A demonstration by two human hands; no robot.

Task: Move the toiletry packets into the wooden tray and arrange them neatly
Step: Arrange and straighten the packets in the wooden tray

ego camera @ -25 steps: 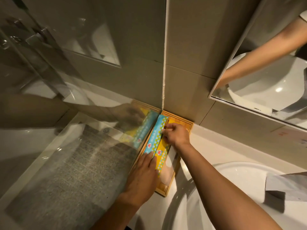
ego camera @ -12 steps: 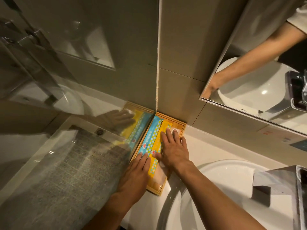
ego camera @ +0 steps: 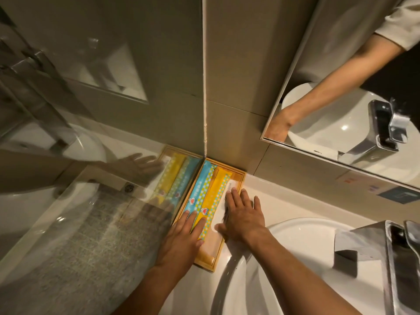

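Observation:
A wooden tray (ego camera: 239, 177) sits in the counter's corner, against the glass partition and the tiled wall. Inside it lie a blue packet (ego camera: 198, 189), a yellow packet (ego camera: 214, 195) and a white packet (ego camera: 216, 235), side by side lengthwise. My left hand (ego camera: 181, 242) rests flat on the near ends of the blue and yellow packets, fingers straight. My right hand (ego camera: 244, 212) lies flat with spread fingers over the white packet and the tray's right rim, partly on the counter. Neither hand grips anything.
A white basin (ego camera: 306, 258) fills the counter to the right, with a chrome faucet (ego camera: 402, 258) at the far right. A mirror (ego camera: 341, 98) hangs on the wall above. The glass partition (ego camera: 102, 110) on the left reflects the tray and hands.
My right hand slid from the tray's far end toward its right side and flattened out. The left hand stayed on the packets' near ends. The packets now lie straighter.

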